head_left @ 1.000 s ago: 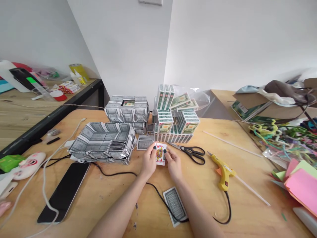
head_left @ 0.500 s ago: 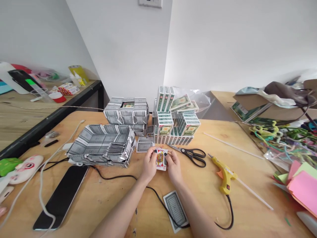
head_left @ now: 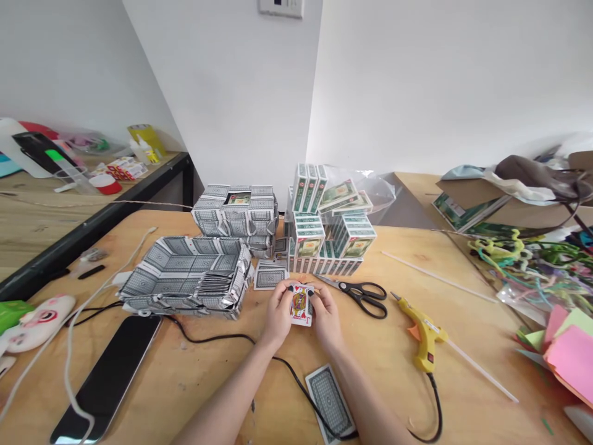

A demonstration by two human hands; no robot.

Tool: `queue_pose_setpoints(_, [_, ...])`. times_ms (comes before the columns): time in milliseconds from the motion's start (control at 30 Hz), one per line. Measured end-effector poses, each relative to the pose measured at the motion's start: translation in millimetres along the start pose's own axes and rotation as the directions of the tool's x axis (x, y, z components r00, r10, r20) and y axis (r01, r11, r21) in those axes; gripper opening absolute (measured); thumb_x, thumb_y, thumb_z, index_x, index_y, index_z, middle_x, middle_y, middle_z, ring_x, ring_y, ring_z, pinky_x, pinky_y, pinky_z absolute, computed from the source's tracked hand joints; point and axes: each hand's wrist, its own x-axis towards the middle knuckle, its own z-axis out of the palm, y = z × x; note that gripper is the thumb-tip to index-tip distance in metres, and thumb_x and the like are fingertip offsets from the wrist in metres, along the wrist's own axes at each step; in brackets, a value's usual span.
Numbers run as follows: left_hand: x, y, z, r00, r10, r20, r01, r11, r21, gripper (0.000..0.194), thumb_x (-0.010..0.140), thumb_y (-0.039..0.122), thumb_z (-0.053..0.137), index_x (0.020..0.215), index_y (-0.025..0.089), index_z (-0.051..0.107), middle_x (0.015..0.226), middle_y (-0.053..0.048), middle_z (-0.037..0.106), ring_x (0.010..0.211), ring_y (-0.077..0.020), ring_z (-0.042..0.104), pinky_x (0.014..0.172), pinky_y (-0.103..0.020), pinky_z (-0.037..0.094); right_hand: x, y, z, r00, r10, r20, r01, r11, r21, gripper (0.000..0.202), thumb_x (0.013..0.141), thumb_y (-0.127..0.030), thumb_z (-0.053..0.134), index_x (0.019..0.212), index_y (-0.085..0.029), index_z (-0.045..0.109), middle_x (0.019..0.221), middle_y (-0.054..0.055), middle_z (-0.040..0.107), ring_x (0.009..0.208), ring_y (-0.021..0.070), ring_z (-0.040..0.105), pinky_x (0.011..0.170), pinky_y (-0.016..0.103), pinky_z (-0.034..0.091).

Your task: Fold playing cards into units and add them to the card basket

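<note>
A jack of hearts playing card faces up between my hands, above the middle of the table. My left hand pinches its left side with the thumb on top. On the other side my right hand grips it the same way. Whether another card lies behind it, I cannot tell. Just beyond my hands lie some face-down cards. A single face-down card rests by my right forearm, with a black cord across it. To the left stands a tray built of folded cards, holding a row of folded pieces.
Black scissors and a yellow glue gun lie on the right. Card boxes are stacked at the back beside a folded-card structure. A phone lies front left under a white cable. Pink paper sits at the right edge.
The view has shifted slightly, so things appear a little lower. Both hands still hold the card, with almost no change in their grip.
</note>
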Motion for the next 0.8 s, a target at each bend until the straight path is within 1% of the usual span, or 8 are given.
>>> queue_pose_setpoints(133, [-1.2, 0.4, 0.0, 1.000, -0.001, 0.003, 0.001, 1.000, 0.013, 0.015, 0.074, 0.022, 0.042, 0.081, 0.017, 0.055, 0.083, -0.002, 0.059, 0.077, -0.0146, 0.055, 0.066, -0.023, 0.044, 1.2, 5.4, -2.3, 1.000, 0.017, -0.022, -0.016, 0.999, 0.040, 0.010, 0.073, -0.026, 0.052, 0.081, -0.022, 0.056, 0.076, -0.002, 0.060, 0.066, 0.0137, 0.056, 0.062, 0.025, 0.044])
queue_pose_setpoints(233, [-2.2, 1.7, 0.5, 1.000, 0.010, -0.016, -0.009, 0.999, 0.041, 0.012, 0.074, 0.021, 0.042, 0.074, 0.017, 0.054, 0.079, -0.001, 0.058, 0.076, -0.0140, 0.054, 0.067, -0.022, 0.043, 1.6, 8.1, -3.0, 0.998, 0.048, -0.044, -0.045, 0.997, 0.064, 0.007, 0.072, -0.027, 0.054, 0.074, -0.021, 0.056, 0.069, -0.002, 0.058, 0.059, 0.0127, 0.053, 0.055, 0.024, 0.041])
queue_pose_setpoints(367, [-3.2, 3.5, 0.6, 0.999, 0.003, -0.046, -0.002, 1.000, 0.007, 0.014, 0.075, 0.023, 0.040, 0.071, 0.017, 0.052, 0.074, 0.000, 0.055, 0.071, -0.0129, 0.052, 0.063, -0.021, 0.041, 0.8, 5.6, -0.7, 0.993, 0.111, -0.031, -0.106, 0.984, 0.140, 0.006, 0.069, -0.026, 0.057, 0.069, -0.021, 0.055, 0.065, -0.003, 0.056, 0.054, 0.0119, 0.050, 0.049, 0.022, 0.038])
queue_pose_setpoints(500, [-3.9, 5.6, 0.1, 0.999, -0.035, 0.001, 0.035, 0.999, -0.031, 0.018, 0.078, 0.032, 0.044, 0.072, 0.017, 0.050, 0.064, 0.002, 0.050, 0.059, -0.0111, 0.047, 0.055, -0.020, 0.038, -1.6, -3.2, 1.8, 0.989, 0.146, 0.000, -0.141, 0.959, 0.244, 0.008, 0.064, -0.025, 0.061, 0.068, -0.021, 0.056, 0.067, -0.002, 0.058, 0.057, 0.0125, 0.051, 0.050, 0.022, 0.040])
queue_pose_setpoints(600, [-4.4, 6.9, -0.9, 0.999, -0.008, 0.031, 0.007, 1.000, 0.029, 0.019, 0.075, 0.035, 0.052, 0.074, 0.017, 0.051, 0.065, 0.002, 0.050, 0.059, -0.0104, 0.046, 0.055, -0.019, 0.038, -3.1, -9.2, 2.1, 0.987, 0.152, 0.042, -0.158, 0.942, 0.296, 0.014, 0.063, -0.029, 0.064, 0.065, -0.019, 0.054, 0.064, -0.002, 0.056, 0.054, 0.0116, 0.050, 0.050, 0.023, 0.040])
queue_pose_setpoints(633, [-4.5, 7.2, -1.5, 0.999, 0.007, 0.046, -0.009, 0.999, 0.048, 0.019, 0.076, 0.035, 0.052, 0.075, 0.016, 0.052, 0.066, 0.002, 0.050, 0.061, -0.0105, 0.046, 0.056, -0.019, 0.038, -3.2, -10.2, 1.8, 0.986, 0.164, 0.035, -0.168, 0.944, 0.284, 0.017, 0.065, -0.032, 0.064, 0.065, -0.019, 0.052, 0.061, -0.003, 0.054, 0.050, 0.0105, 0.048, 0.047, 0.022, 0.039])
queue_pose_setpoints(700, [-4.7, 7.6, -3.7, 0.997, 0.033, 0.067, -0.037, 0.997, 0.067, 0.019, 0.077, 0.036, 0.050, 0.078, 0.016, 0.053, 0.067, 0.001, 0.051, 0.062, -0.0109, 0.046, 0.057, -0.020, 0.038, -2.6, -10.6, 0.5, 0.980, 0.197, 0.035, -0.200, 0.954, 0.224, 0.022, 0.067, -0.038, 0.064, 0.070, -0.020, 0.053, 0.059, -0.003, 0.052, 0.046, 0.0093, 0.046, 0.044, 0.020, 0.036])
queue_pose_setpoints(800, [-5.0, 7.9, -8.6, 0.994, 0.065, 0.090, -0.074, 0.992, 0.101, 0.020, 0.078, 0.036, 0.049, 0.078, 0.016, 0.054, 0.067, 0.001, 0.052, 0.061, -0.0114, 0.047, 0.056, -0.020, 0.039, 0.1, -8.3, -3.9, 0.966, 0.234, 0.110, -0.245, 0.964, 0.105, 0.029, 0.067, -0.043, 0.064, 0.080, -0.019, 0.056, 0.061, -0.002, 0.053, 0.048, 0.0096, 0.046, 0.044, 0.021, 0.035])
